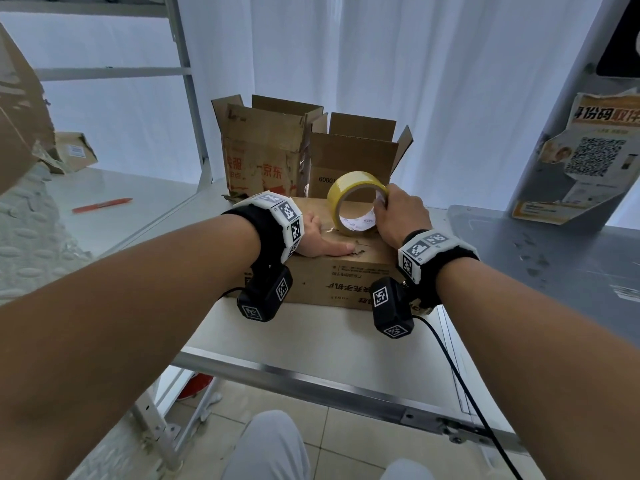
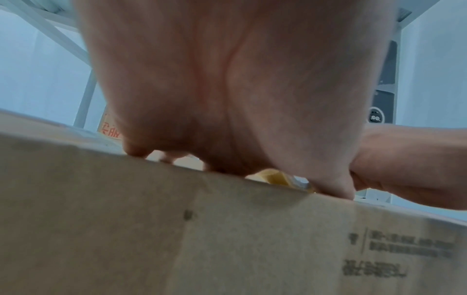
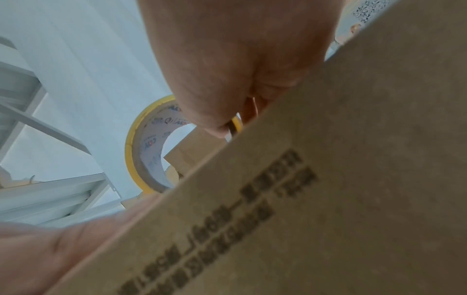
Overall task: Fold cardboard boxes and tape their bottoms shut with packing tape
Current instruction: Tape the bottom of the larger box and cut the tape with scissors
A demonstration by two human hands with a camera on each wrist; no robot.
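Note:
A closed brown cardboard box (image 1: 332, 278) lies on the white shelf (image 1: 311, 341) in front of me, its folded flaps facing up. My left hand (image 1: 322, 242) presses flat on the top flaps, thumb stretched toward the seam. A yellow roll of packing tape (image 1: 355, 202) stands on edge on the box top. My right hand (image 1: 398, 216) grips the roll's right side, fingers curled over its rim. In the right wrist view the tape roll (image 3: 144, 147) shows past the box wall (image 3: 328, 199). The left wrist view shows my palm (image 2: 227, 89) on the box edge (image 2: 177, 219).
Two open cardboard boxes (image 1: 266, 147) (image 1: 353, 157) stand upright behind the box. A red pen (image 1: 102, 205) lies on the left shelf. Torn cardboard (image 1: 20, 109) sits far left. A grey post with a QR poster (image 1: 588, 157) rises on the right. Camera cable (image 1: 460, 375) trails down.

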